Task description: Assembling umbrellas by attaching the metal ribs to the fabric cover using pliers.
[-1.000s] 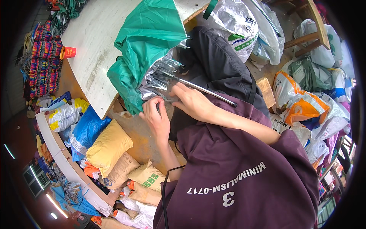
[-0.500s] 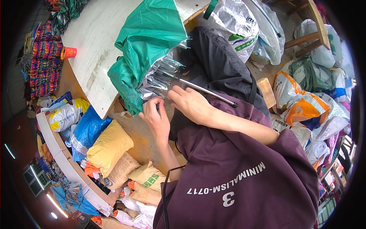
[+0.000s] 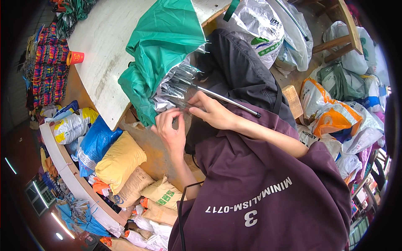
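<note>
A green umbrella point(image 3: 165, 39) with a silver lining lies loosely folded over the table corner and my lap. Its thin metal ribs point(image 3: 178, 81) are bunched at the lower edge of the cloth. From them the steel shaft point(image 3: 230, 101) runs right to a dark end. My left hand point(image 3: 169, 129) is closed in a pinch beside the cloth's lower edge and rib ends. Just right of it, my right hand point(image 3: 212, 112) has thumb and forefinger drawn together below the shaft. What either set of fingertips grips is too small to make out.
A white table point(image 3: 98, 79) extends up and left, with an orange-red cup point(image 3: 75, 57) at its left edge. Stuffed sacks point(image 3: 121, 161) are piled lower left. More plastic bags point(image 3: 335, 121) lie to the right, near a wooden block point(image 3: 292, 102) and a wooden stool point(image 3: 354, 29).
My right hand has shifted slightly right and its fingers have turned. The left hand has moved a little left and down. The umbrella lies as before.
</note>
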`<action>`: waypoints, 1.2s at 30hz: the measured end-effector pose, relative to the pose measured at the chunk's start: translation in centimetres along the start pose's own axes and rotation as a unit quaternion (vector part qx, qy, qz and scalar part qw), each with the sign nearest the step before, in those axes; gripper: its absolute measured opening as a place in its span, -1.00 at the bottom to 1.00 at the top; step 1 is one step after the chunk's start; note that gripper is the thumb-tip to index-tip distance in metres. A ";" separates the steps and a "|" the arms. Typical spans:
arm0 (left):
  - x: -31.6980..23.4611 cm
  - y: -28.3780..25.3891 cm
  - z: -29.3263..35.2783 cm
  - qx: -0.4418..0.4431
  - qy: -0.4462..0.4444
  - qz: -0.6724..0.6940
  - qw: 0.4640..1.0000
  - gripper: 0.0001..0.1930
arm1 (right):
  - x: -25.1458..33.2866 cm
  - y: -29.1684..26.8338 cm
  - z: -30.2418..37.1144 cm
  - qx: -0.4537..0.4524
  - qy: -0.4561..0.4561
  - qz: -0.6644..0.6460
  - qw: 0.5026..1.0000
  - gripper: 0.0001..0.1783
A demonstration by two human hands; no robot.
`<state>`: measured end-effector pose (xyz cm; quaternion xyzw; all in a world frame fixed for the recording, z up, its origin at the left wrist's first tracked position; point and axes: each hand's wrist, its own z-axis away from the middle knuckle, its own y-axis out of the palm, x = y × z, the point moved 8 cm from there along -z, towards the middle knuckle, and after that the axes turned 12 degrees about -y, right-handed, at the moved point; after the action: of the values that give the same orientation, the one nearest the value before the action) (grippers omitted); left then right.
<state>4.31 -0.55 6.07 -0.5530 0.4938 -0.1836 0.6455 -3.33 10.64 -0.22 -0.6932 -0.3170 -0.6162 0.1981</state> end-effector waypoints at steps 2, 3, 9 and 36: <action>-0.2 0.0 0.1 -0.001 0.001 -0.013 1.000 -0.93 | -0.5 -0.1 0.2 0.006 0.029 -0.012 0.999 -0.72; -0.3 0.0 0.1 -0.001 0.003 -0.027 1.000 -0.91 | -0.6 -0.1 0.2 0.011 0.058 -0.023 0.998 -0.70; 0.3 0.2 0.2 0.005 0.004 -0.028 1.000 -0.85 | -0.9 0.0 0.4 0.022 0.128 -0.040 0.991 -0.67; 0.1 1.5 -0.7 0.005 -0.050 0.001 0.999 -0.94 | 0.8 -0.3 0.1 0.037 0.150 -0.046 0.987 -0.69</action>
<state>3.31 -0.54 4.77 -0.5580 0.4606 -0.1576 0.6721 -3.42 11.05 0.54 -0.5699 -0.3384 -0.7092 0.2403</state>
